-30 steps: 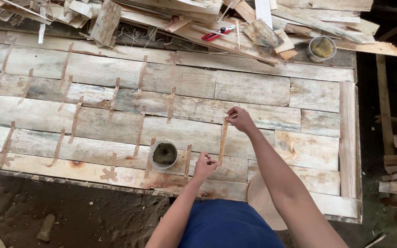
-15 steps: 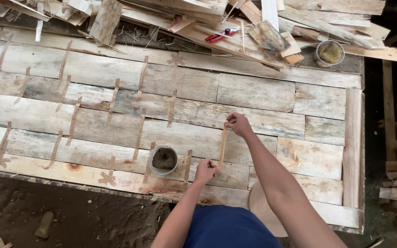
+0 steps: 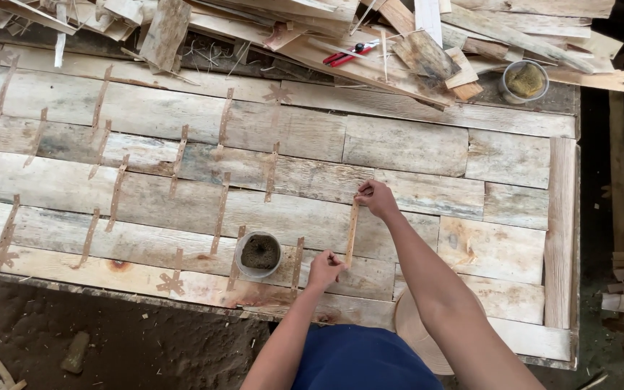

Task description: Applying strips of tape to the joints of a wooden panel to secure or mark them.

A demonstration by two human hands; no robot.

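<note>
I see R hand (image 3: 375, 198) fingers pinched on the top end of a thin wood strip (image 3: 352, 232) & L hand (image 3: 324, 269) fingers closed on its bottom end, strip flat across the plank panel (image 3: 406, 144), both arms stretched fwd, round gray tub (image 3: 258, 254) just left of L hand.

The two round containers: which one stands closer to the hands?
The grey container with dark contents, beside the left hand; the other container sits far off among scrap wood.

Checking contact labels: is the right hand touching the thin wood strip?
Touching. The head view shows the right hand with fingers on the top end of the thin wood strip; the left hand meets its lower end.
</note>
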